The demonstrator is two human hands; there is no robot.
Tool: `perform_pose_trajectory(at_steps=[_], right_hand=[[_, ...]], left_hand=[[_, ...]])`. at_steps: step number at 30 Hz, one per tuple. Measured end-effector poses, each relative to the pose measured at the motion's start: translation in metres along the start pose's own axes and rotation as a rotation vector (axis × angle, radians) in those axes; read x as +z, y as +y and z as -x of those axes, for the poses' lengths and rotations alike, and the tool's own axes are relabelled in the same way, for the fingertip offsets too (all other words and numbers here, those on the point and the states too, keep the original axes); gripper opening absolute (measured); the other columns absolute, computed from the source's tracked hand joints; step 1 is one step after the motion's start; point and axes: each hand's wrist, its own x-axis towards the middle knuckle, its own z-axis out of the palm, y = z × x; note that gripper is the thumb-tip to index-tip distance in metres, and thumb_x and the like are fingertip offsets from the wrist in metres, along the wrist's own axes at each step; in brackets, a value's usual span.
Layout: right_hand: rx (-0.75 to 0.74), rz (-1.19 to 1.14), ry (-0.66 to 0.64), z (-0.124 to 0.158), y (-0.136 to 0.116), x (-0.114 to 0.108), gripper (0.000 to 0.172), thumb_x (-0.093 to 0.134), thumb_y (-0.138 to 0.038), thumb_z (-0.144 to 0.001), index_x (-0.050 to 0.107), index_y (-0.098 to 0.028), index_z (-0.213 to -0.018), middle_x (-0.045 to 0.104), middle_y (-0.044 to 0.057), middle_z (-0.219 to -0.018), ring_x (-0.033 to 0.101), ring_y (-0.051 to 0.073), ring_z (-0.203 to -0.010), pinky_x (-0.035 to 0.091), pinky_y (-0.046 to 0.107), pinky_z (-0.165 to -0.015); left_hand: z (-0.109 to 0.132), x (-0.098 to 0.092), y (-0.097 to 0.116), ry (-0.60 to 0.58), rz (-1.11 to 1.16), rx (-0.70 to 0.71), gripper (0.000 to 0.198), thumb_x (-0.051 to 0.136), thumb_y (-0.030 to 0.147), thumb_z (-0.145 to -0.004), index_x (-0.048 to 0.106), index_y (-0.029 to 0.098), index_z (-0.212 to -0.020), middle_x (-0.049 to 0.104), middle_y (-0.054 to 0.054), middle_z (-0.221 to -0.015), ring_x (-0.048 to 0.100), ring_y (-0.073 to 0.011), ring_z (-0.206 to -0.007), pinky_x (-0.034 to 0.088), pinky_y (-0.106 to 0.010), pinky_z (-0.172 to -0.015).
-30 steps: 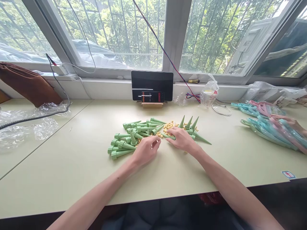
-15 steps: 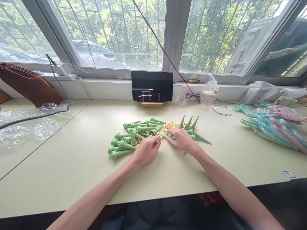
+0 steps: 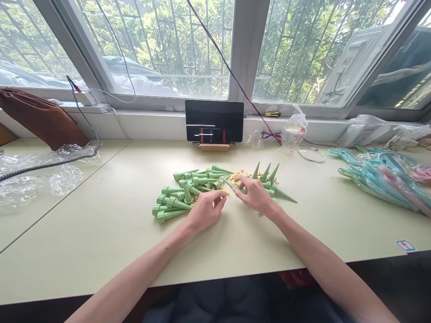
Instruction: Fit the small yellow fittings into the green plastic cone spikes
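Note:
My right hand (image 3: 256,194) grips a green plastic spike (image 3: 229,182) between thumb and fingers, its narrow end pointing up and to the left. My left hand (image 3: 207,210) is close by, thumb and fingertips pinched together; whatever they hold is too small to make out. Beside the left hand lies a heap of green cone-shaped spikes (image 3: 173,202) with ribbed caps. Small yellow pieces (image 3: 239,175) are spread between and behind both hands. Beyond the right hand, several more spikes (image 3: 265,172) stand point up or lie on their sides.
A phone (image 3: 214,136) leans on a black tablet (image 3: 214,112) at the back of the table (image 3: 101,251). Blue and pink plastic hangers (image 3: 380,179) lie at right near a bagged cup (image 3: 293,134). Clear wrapping (image 3: 63,179), a cable and a brown pouch (image 3: 40,119) are at left.
The spike in my right hand has lifted and tilted, its tip now higher and further left. My left hand has hardly moved.

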Motion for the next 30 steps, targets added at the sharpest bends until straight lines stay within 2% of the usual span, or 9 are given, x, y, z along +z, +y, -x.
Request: perform_pose_trajectory(at_steps=[5,8,11,14,20,26,30], right_hand=[[-0.064,-0.102,0.028,0.002,-0.005,0.002,0.021,0.058,-0.029,-0.092,0.055,-0.020,-0.111,0.066,0.003,-0.087,0.058,0.013,-0.062,0.045,0.026,-0.064],[-0.104,-0.143,0.003,0.004,-0.010,0.006,0.022,0.058,-0.029,-0.093,0.055,-0.020,-0.113,0.066,0.004,-0.091,0.057,0.013,-0.061,0.047,0.026,-0.064],[-0.139,-0.165,-0.024,0.006,-0.015,0.010,0.019,0.057,-0.027,-0.093,0.055,-0.020,-0.111,0.066,0.004,-0.093,0.054,0.011,-0.057,0.047,0.027,-0.063],[-0.168,-0.192,-0.059,0.008,-0.017,0.013,0.024,0.059,-0.028,-0.092,0.054,-0.021,-0.114,0.065,0.004,-0.097,0.052,0.010,-0.056,0.049,0.027,-0.062],[-0.185,-0.248,-0.086,0.007,-0.017,0.015,0.035,0.062,-0.025,-0.089,0.051,-0.020,-0.122,0.061,0.006,-0.102,0.057,0.011,-0.062,0.053,0.028,-0.063],[-0.139,-0.308,-0.088,0.006,-0.015,0.015,0.037,0.061,-0.026,-0.090,0.049,-0.020,-0.124,0.061,0.007,-0.104,0.062,0.013,-0.070,0.057,0.030,-0.067],[-0.120,-0.351,-0.132,0.007,-0.015,0.014,0.039,0.056,-0.022,-0.092,0.044,-0.021,-0.129,0.061,0.008,-0.108,0.064,0.014,-0.075,0.057,0.032,-0.074]], left_hand=[[-0.002,-0.003,0.003,0.020,0.140,-0.121,0.025,0.051,0.036,-0.094,0.068,0.017,-0.093,0.068,-0.002,-0.073,0.060,-0.0139,-0.064,0.046,-0.023,-0.058],[-0.002,-0.006,0.006,-0.008,0.224,-0.188,0.033,0.049,0.043,-0.095,0.067,0.016,-0.088,0.067,-0.003,-0.074,0.057,-0.0123,-0.057,0.044,-0.022,-0.052],[-0.003,-0.008,0.007,-0.038,0.308,-0.256,0.037,0.050,0.047,-0.094,0.065,0.016,-0.081,0.063,-0.001,-0.065,0.053,-0.0103,-0.047,0.041,-0.022,-0.045],[-0.003,-0.008,0.007,-0.067,0.407,-0.304,0.036,0.052,0.049,-0.092,0.063,0.016,-0.083,0.057,0.002,-0.057,0.049,-0.0095,-0.040,0.041,-0.022,-0.041],[-0.003,-0.007,0.000,-0.036,0.511,-0.334,0.034,0.054,0.050,-0.092,0.059,0.017,-0.082,0.057,0.001,-0.063,0.055,-0.0118,-0.047,0.045,-0.023,-0.042],[-0.005,-0.006,-0.001,-0.013,0.570,-0.315,0.036,0.053,0.051,-0.092,0.058,0.017,-0.082,0.060,-0.001,-0.073,0.055,-0.0116,-0.052,0.047,-0.023,-0.041],[-0.006,-0.006,0.000,0.008,0.603,-0.310,0.036,0.053,0.051,-0.092,0.058,0.016,-0.084,0.059,-0.001,-0.072,0.054,-0.0108,-0.052,0.047,-0.022,-0.041]])
